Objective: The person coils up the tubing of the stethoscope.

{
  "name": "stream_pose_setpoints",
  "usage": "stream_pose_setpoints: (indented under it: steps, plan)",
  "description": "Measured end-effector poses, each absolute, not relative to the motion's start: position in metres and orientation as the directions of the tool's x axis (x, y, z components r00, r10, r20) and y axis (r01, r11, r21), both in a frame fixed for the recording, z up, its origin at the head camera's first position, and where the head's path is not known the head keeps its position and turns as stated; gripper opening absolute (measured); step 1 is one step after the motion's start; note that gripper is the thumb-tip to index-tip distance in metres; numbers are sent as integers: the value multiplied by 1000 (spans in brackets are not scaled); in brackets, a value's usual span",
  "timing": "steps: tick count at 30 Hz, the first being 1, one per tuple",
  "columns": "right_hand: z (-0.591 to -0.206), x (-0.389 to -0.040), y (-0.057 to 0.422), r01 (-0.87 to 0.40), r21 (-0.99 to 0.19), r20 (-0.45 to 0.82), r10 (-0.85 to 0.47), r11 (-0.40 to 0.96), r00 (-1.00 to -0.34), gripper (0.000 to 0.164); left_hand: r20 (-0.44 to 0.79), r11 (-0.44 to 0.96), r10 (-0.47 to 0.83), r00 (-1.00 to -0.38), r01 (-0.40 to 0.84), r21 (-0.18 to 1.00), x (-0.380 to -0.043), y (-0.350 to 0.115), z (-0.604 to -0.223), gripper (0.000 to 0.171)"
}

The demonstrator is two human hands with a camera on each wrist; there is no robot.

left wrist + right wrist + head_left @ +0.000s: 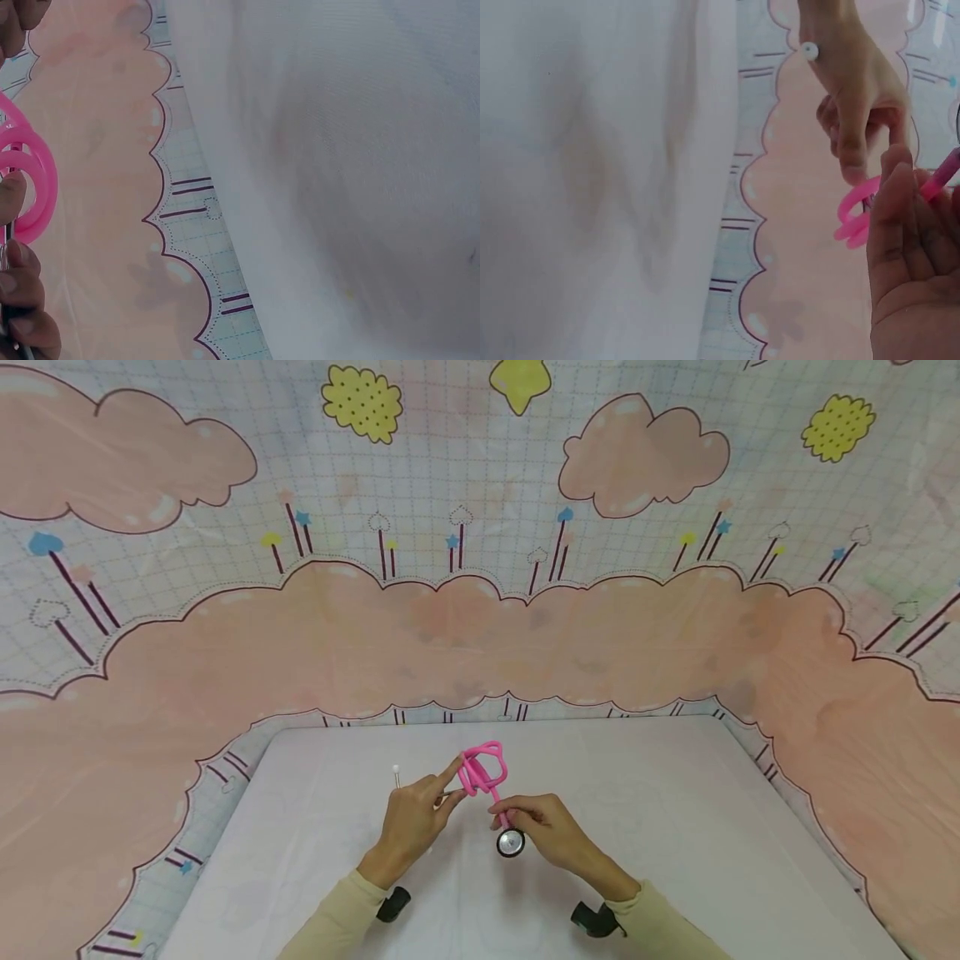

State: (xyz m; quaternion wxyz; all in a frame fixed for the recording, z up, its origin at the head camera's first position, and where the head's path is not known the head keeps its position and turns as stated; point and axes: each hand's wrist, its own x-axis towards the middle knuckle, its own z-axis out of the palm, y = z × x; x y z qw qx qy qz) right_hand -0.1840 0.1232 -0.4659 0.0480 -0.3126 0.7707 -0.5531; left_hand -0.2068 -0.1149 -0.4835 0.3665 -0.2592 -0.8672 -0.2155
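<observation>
A pink stethoscope [478,774] is held up over the white table, its tube wound into several loops. My left hand [412,818] grips it at the metal ear tubes and the coil, thumb and index finger at the loops. One white ear tip [396,769] sticks out behind that hand, and another ear tip [809,51] shows beside the left wrist in the right wrist view. My right hand [551,828] pinches the straight end of the tube just above the round chest piece [511,842], which hangs lowest. In the left wrist view the pink loops [46,180] appear at the left edge.
The white table [315,827] spreads beneath both hands. A cloth printed with clouds and stars [465,643] hangs behind it and runs along its sides. Black wrist bands [394,904] sit at the cuffs of the beige sleeves [337,914].
</observation>
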Motion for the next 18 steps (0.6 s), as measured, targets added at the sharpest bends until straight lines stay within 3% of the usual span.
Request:
stream_pose_setpoints:
  steps: [6,18]
  plan:
    - [-470,-185,123,-395,-917,295,-568,58,-768,27,761,772,306,-572,617,154,-206,-114,-485,56]
    - [-476,-185,114,-417,-893,327,-389,172,-861,21,783,785,315,-537,611,103,-206,-110,-483,59]
